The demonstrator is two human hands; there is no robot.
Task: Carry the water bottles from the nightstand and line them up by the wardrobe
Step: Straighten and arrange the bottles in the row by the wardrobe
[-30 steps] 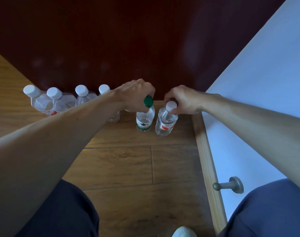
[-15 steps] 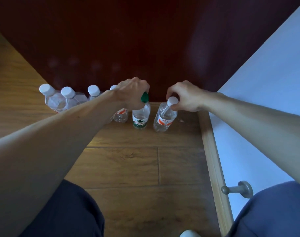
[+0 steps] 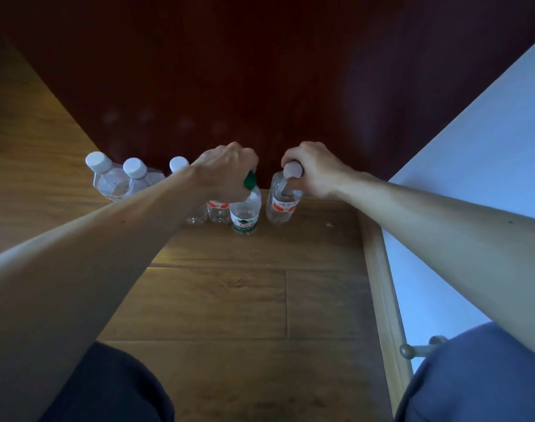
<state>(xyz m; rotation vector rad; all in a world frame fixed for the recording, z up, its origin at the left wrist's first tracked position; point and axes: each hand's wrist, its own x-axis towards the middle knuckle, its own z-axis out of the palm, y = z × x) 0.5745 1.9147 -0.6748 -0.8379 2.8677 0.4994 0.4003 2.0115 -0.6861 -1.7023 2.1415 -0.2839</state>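
Observation:
Several clear water bottles stand in a row on the wood floor (image 3: 217,303) against the dark red wardrobe (image 3: 260,71). My left hand (image 3: 226,172) grips the neck of a green-capped, green-labelled bottle (image 3: 244,216), which stands on the floor. My right hand (image 3: 313,169) grips the neck of a white-capped, orange-labelled bottle (image 3: 283,205) at the row's right end, also on the floor. To the left stand white-capped bottles (image 3: 107,178), (image 3: 136,175), and two more (image 3: 217,210) are partly hidden behind my left forearm.
A white wall (image 3: 473,147) with a pale wooden skirting (image 3: 378,284) runs along the right. A metal door stop (image 3: 418,350) sticks out of it low down. My knees in dark trousers fill the bottom corners.
Both hands have pushed their bottles a little farther toward the wardrobe, and the view has shifted so the row sits more to the right. Both grips are unchanged.

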